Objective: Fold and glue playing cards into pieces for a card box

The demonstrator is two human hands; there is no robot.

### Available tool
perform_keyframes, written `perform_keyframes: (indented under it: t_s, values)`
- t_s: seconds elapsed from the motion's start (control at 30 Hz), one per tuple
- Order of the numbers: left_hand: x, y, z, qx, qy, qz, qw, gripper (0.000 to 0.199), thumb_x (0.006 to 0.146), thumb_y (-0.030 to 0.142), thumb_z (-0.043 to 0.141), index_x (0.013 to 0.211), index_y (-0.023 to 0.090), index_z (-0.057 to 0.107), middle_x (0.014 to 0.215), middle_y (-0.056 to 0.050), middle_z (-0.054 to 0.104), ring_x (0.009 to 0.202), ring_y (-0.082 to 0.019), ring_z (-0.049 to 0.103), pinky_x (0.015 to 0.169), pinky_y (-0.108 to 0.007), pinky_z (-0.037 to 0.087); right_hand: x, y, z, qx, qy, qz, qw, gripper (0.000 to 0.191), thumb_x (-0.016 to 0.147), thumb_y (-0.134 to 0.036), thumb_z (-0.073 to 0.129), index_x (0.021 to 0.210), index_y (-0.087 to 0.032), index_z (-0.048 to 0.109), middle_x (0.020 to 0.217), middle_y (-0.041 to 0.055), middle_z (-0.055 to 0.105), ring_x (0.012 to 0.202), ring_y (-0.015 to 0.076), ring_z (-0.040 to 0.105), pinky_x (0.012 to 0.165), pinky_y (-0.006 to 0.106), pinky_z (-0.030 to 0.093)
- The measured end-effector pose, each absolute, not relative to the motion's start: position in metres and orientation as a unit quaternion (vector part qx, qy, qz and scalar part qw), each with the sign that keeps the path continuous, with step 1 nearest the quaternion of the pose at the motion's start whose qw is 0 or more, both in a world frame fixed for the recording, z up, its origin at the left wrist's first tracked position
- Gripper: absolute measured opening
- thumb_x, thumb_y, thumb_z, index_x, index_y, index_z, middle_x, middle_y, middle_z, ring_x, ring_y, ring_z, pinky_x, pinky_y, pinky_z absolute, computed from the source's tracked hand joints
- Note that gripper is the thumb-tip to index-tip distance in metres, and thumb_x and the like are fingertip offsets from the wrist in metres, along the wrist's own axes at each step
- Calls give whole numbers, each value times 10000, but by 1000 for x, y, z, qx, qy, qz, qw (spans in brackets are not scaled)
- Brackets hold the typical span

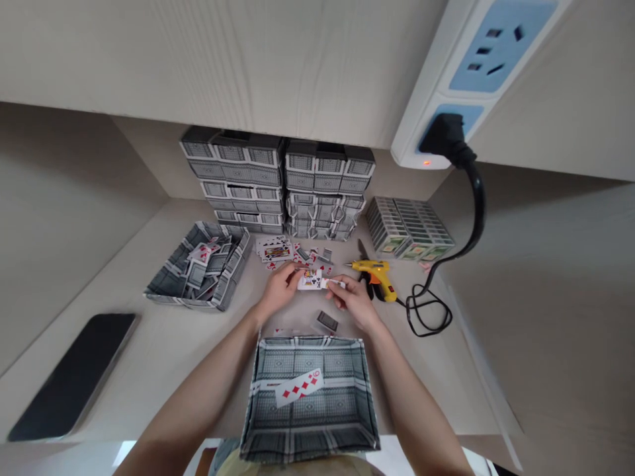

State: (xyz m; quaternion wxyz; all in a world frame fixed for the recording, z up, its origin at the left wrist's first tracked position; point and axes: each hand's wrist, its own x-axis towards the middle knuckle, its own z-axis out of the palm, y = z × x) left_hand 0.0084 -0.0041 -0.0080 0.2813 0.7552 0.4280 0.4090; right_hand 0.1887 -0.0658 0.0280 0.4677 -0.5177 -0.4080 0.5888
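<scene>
Left hand (284, 285) pinching card (309, 280), long axis running side to side; right hand (351, 299) gripping white piece (325, 283) at card's right end.

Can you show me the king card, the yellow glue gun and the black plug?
King card (308, 281): head view, on its printed face.
Glue gun (379, 267): head view, on its yellow body.
Plug (445, 135): head view, on its black body.

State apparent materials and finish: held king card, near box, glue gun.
Held king card: likely coated cardstock, gloss unclear; thin, white, printed face.
Near box: apparently playing cards, satin-looking; repeated card-back grids, white borders.
Glue gun: probably hard plastic, smooth; yellow, molded-looking shell.
</scene>
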Motion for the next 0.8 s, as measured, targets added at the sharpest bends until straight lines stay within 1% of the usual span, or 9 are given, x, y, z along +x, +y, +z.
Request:
perform_keyframes:
  t_s: [0.1,0.17,0.27,0.43,0.57,0.7,0.8]
  values:
    - [9,-6,-6,763,421,403,279,220,851,306,430,888,170,600,873,-41,630,835,-137,572,762,-250,437,186,-64,20,-515,-396,599,468,275,687,-430,596,788,-209,466,433,-108,332,347,54,247,380,209,150]
    - [10,-7,-4,769,421,391,281,225,851,308,428,888,170,602,855,-40,630,812,-136,570,740,-246,438,185,-62,16,-508,-386,608,473,258,698,-408,576,807,-225,430,436,-117,272,349,58,217,386,208,138]
    - [12,-9,-3,777,421,374,282,222,845,309,434,875,171,604,828,-40,628,782,-136,563,706,-242,437,185,-61,13,-493,-385,609,488,260,705,-372,553,856,-234,393,464,-112,288,366,65,235,396,206,154]
    - [13,-10,-4,780,416,370,287,210,834,306,446,830,166,602,804,-42,620,757,-138,553,681,-241,430,185,-61,14,-476,-402,613,486,341,721,-338,522,1002,-236,359,485,-108,310,377,76,248,400,209,180]
    - [14,-11,-6,768,424,369,308,211,825,320,452,790,160,584,747,-31,605,697,-130,535,633,-231,420,184,-61,13,-463,-415,618,482,366,721,-322,502,1046,-232,361,495,-102,312,387,82,268,410,213,199]
    - [16,-13,-7,744,424,369,362,211,807,335,466,757,158,570,691,-8,583,631,-114,510,581,-214,403,183,-61,13,-462,-415,613,489,355,725,-319,490,1047,-239,363,489,-102,291,380,84,256,413,216,193]
    - [16,-15,-2,697,417,383,440,204,777,341,491,756,154,570,660,1,574,602,-112,509,554,-211,400,181,-62,14,-463,-416,606,495,344,731,-320,484,1039,-237,358,490,-100,300,381,86,252,413,217,187]
